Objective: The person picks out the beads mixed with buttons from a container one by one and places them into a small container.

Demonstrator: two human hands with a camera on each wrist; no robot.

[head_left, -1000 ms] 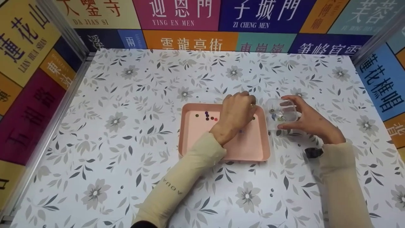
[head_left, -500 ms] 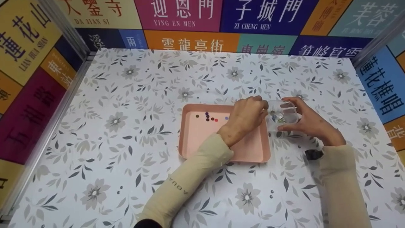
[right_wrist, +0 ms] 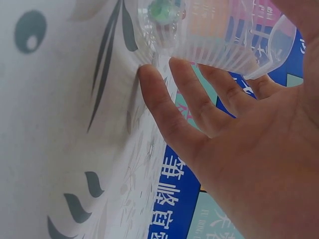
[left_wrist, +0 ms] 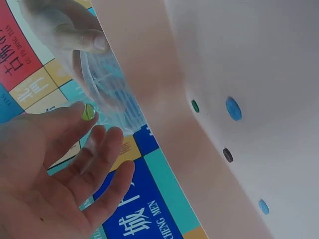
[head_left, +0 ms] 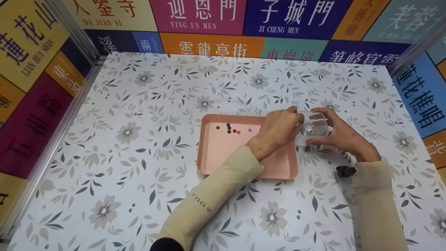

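My left hand (head_left: 277,132) is over the right side of a pink tray (head_left: 223,153), its fingers by the left side of a clear plastic container (head_left: 318,130). Between thumb and index finger it pinches a small green bead (left_wrist: 88,112); the other fingers are loosely bent. My right hand (head_left: 343,136) holds the ribbed container from the right, thumb and fingers around its sides. Several beads lie in the container, among them a green one (right_wrist: 162,11). On the tray floor are scattered small round pieces, including a red one (head_left: 238,132) and a blue one (head_left: 250,130).
The white tabletop (head_left: 167,104) has a grey leaf and flower pattern. Coloured panels (head_left: 202,15) with large lettering stand along the back and both sides. A small black object (head_left: 345,171) is at the right sleeve's cuff.
My left hand has moved right, from over the tray to the container, uncovering the blue piece in the tray. The right hand and container have stayed about where they were.
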